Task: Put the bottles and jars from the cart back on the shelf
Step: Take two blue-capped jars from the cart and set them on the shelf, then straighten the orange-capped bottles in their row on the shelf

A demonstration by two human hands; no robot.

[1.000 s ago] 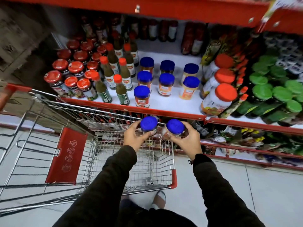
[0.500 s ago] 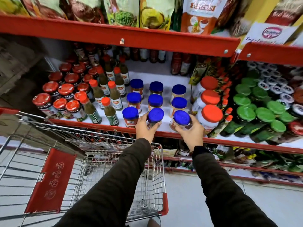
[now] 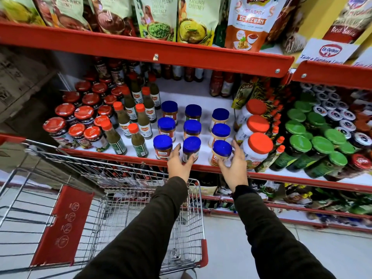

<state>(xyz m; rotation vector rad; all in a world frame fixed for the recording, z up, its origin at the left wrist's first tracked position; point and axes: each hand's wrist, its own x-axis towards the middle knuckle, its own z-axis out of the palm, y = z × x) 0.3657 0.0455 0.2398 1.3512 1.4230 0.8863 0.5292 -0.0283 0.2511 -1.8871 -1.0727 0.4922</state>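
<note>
Two blue-lidded jars stand at the front of the white shelf [image 3: 203,101], ending the rows of matching jars. My left hand [image 3: 179,165] is on the left jar [image 3: 191,147], thumb beside it and fingers curled over its front. My right hand [image 3: 233,166] has its fingers spread around the right jar [image 3: 221,151], thumb low on its label and fingers apart beside the lid. Below my arms, the wire cart [image 3: 124,200] shows only bare mesh in its visible part.
Red-lidded jars [image 3: 80,125] and green sauce bottles [image 3: 138,125] fill the shelf's left. Large orange-lidded jars [image 3: 258,146] stand right of my right hand, with green-lidded jars [image 3: 314,137] beyond them. The red shelf edge [image 3: 161,51] above carries chutney pouches. Lower shelves hold packets.
Both hands carried the two blue-lidded jars up from the cart and forward, and the jars now stand on the shelf's front row. My right hand's fingers have spread.
</note>
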